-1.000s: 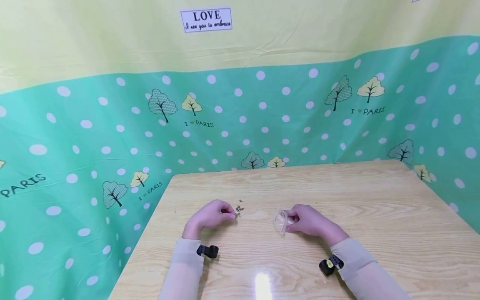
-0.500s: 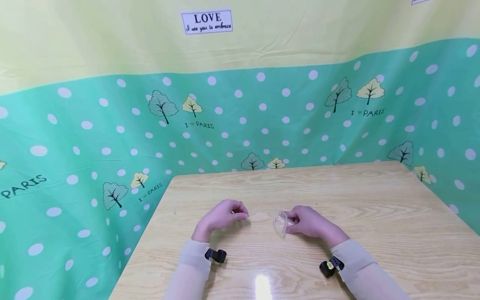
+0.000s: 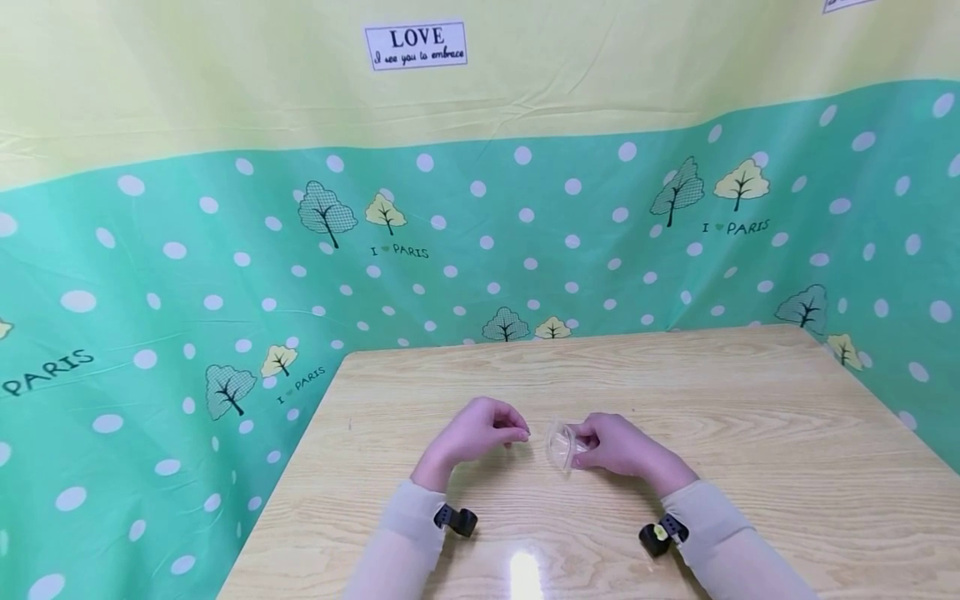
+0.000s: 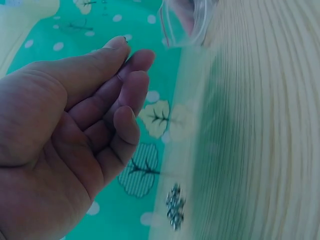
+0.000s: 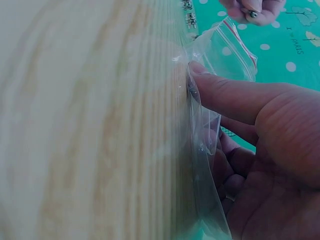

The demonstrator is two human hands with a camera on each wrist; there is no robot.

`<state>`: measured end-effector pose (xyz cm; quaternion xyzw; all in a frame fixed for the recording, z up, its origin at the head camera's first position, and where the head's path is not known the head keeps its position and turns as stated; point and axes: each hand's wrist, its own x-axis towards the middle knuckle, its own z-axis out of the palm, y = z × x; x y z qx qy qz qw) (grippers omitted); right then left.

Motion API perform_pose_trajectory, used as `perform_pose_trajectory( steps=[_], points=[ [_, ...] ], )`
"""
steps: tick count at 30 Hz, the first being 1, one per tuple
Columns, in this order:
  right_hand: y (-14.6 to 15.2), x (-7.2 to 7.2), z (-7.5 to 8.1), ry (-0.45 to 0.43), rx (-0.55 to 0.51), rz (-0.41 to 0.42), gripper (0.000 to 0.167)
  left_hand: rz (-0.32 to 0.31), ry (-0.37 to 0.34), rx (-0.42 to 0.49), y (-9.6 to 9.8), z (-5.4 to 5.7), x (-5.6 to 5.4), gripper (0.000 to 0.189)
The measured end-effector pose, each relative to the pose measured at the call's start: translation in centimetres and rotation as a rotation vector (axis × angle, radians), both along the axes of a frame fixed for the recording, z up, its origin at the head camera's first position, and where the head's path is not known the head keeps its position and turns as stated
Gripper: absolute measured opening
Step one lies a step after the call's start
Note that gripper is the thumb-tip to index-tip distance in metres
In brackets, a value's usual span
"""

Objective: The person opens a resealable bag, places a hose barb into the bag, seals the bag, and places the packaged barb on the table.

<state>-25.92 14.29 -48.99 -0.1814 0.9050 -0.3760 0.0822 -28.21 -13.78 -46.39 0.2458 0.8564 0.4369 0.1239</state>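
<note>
My left hand (image 3: 483, 431) pinches a small shiny metal piece (image 5: 253, 14) between thumb and fingertip, just left of the bag's mouth. Only its end shows, so I cannot tell its exact kind. A clear zip-lock bag (image 3: 559, 446) with a red line along its lip is gripped by my right hand (image 3: 617, 443), thumb on the near side and fingers behind. Its mouth gapes toward the left hand. Several similar metal pieces (image 4: 175, 207) lie in a small heap on the table, hidden behind the left hand in the head view.
Both hands work over a light wood-grain table (image 3: 750, 433). A green and yellow printed curtain (image 3: 480, 225) hangs behind it and along both sides. Black wrist cameras are strapped to both sleeves.
My left hand has moved right from the heap of metal pieces to near the bag, carrying one piece. The right hand and the bag have stayed in place.
</note>
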Motion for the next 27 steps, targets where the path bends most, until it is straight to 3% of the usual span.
perform_pose_trajectory(
  steps=[12, 20, 27],
  points=[
    [0.1, 0.1, 0.3, -0.014, -0.004, 0.008, 0.048, -0.042, 0.015, 0.002, 3.0, -0.5, -0.3, 0.01],
    [0.1, 0.1, 0.4, -0.005, -0.005, 0.037, 0.034, 0.018, 0.015, -0.023, 4.6, -0.8, 0.0, 0.005],
    [0.2, 0.1, 0.3, -0.012, -0.01, 0.028, 0.047, 0.069, 0.011, -0.054, 5.4, -0.9, 0.1, 0.004]
  ],
)
